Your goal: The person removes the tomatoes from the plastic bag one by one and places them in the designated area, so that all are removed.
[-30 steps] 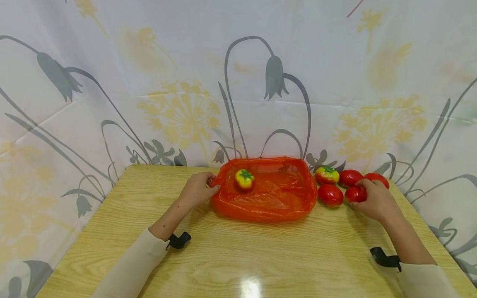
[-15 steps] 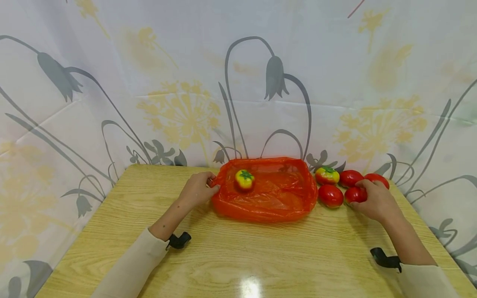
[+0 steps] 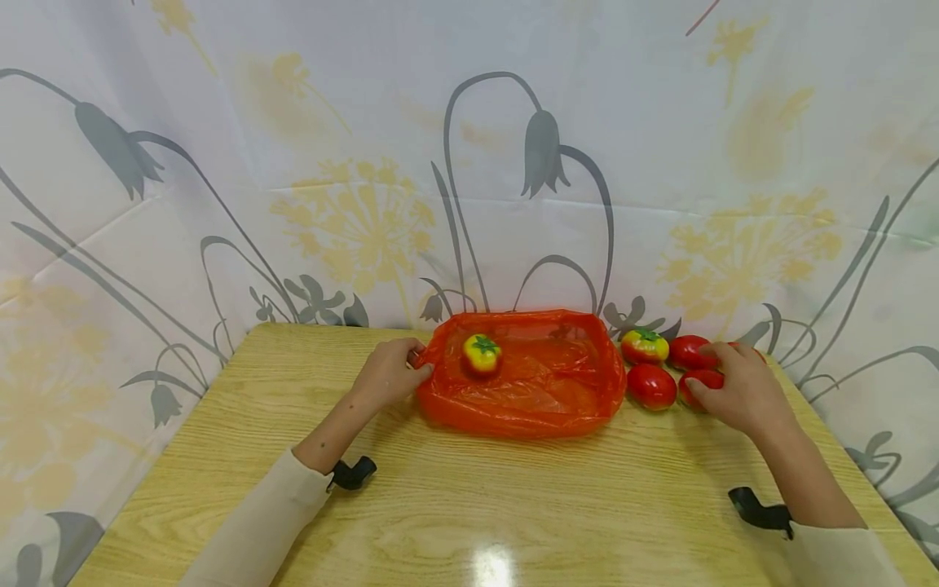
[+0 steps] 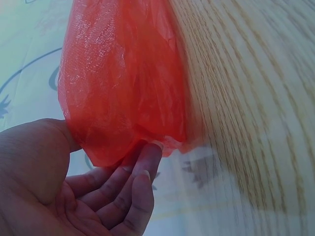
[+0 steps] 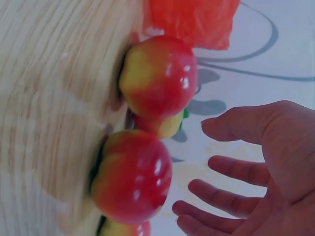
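Observation:
My left hand (image 3: 385,373) pinches the left edge of a red plastic bag (image 3: 513,420), thumb on one side and fingers on the other. The bag lies with its mouth spread upward. Inside, toward its left, sits a glossy yellow-and-red fruit (image 3: 482,356) with a green leafy top, like a persimmon. My right hand (image 3: 742,393) hovers over a red fruit (image 3: 700,385) at the right. In the right wrist view, its spread fingers are apart from the nearest red fruit (image 5: 133,177) and hold nothing.
Beside the bag's right end stand several more fruits: a yellow-and-red one (image 3: 644,346) with a green top, a red one (image 3: 651,386) in front and another red one (image 3: 688,350) behind. A floral cloth (image 3: 352,163) hangs behind the wooden table (image 3: 440,497).
My right hand has spread its thumb and fingers and come slightly up off the red fruit, which stays in place. The left hand and the bag have not moved.

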`<state>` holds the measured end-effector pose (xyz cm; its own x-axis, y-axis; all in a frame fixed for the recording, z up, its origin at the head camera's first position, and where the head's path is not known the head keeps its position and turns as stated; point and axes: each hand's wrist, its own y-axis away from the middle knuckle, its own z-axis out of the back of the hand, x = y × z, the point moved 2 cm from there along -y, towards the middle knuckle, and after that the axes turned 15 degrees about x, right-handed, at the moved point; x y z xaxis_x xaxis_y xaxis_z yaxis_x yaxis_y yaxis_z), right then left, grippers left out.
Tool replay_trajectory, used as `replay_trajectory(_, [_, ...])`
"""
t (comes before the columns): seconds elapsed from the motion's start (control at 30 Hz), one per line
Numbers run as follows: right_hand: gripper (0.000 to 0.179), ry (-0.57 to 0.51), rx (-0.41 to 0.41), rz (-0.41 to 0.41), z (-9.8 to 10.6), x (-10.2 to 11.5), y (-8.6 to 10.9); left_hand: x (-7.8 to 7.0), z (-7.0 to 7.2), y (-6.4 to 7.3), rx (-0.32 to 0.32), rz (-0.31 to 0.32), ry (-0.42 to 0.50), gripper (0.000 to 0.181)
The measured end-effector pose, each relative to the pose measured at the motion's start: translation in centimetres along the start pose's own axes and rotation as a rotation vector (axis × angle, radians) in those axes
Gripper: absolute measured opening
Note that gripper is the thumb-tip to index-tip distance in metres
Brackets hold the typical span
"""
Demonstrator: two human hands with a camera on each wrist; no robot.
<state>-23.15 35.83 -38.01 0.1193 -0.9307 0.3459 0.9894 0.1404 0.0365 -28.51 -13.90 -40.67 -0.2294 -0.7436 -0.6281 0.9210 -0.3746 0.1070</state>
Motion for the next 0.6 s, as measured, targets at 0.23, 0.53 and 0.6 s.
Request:
replay_trajectory(0.23, [0.056,-0.009,-0.037,0.038,0.3,2.6,0.3,-0.1,0.0,0.0,0.007,0.006,0.016,0.024])
replay_trajectory(0.53, [0.049,-0.054,-0.047,0.104,-0.2,5.7,-0.1,-0.1,0.0,0.1,0.004,0.010,0.009,0.023])
replay_trajectory(0.6, [0.050,-0.061,-0.040,0.109,-0.4,6.4,-0.3,-0.2,0.1,0.1,0.004,0.009,0.007,0.023])
